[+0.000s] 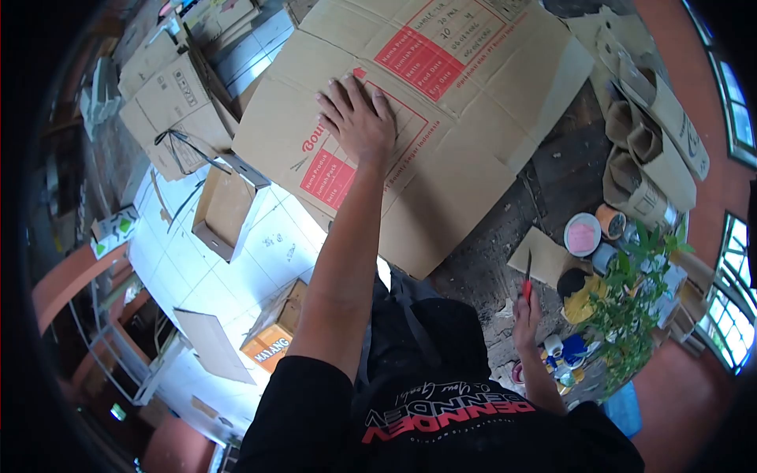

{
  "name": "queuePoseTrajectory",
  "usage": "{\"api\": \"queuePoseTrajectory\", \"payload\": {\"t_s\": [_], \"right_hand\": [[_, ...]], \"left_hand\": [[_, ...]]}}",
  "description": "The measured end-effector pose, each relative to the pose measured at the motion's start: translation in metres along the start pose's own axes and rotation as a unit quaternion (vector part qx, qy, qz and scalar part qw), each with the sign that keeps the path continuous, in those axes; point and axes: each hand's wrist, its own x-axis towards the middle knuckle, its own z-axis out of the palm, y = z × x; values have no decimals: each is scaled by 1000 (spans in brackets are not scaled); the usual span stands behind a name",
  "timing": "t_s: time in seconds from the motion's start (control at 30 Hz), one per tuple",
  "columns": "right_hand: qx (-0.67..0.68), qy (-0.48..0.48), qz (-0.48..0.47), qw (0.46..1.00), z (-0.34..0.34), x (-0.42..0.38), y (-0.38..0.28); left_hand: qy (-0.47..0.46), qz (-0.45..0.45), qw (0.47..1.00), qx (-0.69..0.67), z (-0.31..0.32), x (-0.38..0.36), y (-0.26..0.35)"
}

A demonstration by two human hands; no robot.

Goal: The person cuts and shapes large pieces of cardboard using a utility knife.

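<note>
My left hand [359, 122] lies palm down with fingers spread on a large flattened cardboard box [465, 150] printed with red labels and lettering. Off to the right of the cardboard, my right hand [527, 317] is closed around the red handle of a knife [527, 277], its thin dark blade pointing away from me. The blade is apart from the large cardboard and appears over a small brown cardboard piece [544, 256].
Folded boxes [177, 110] tied with dark cord stand at left, near an open shallow box [225, 206] on white tiles. An orange-printed box [272, 335] sits by my left side. Rolled cardboard [643, 150], a white tub [583, 235] and a leafy plant [643, 299] occupy the right.
</note>
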Motion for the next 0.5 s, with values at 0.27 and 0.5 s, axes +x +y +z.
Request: {"api": "queuePoseTrajectory", "payload": {"t_s": [0.27,0.5], "right_hand": [[-217,-163,-305,913,172,227,-265],[-476,-227,-346,776,239,280,-371]], "left_hand": [[-13,-26,999,20,-5,3,7],[-22,-46,998,25,-4,5,7]]}}
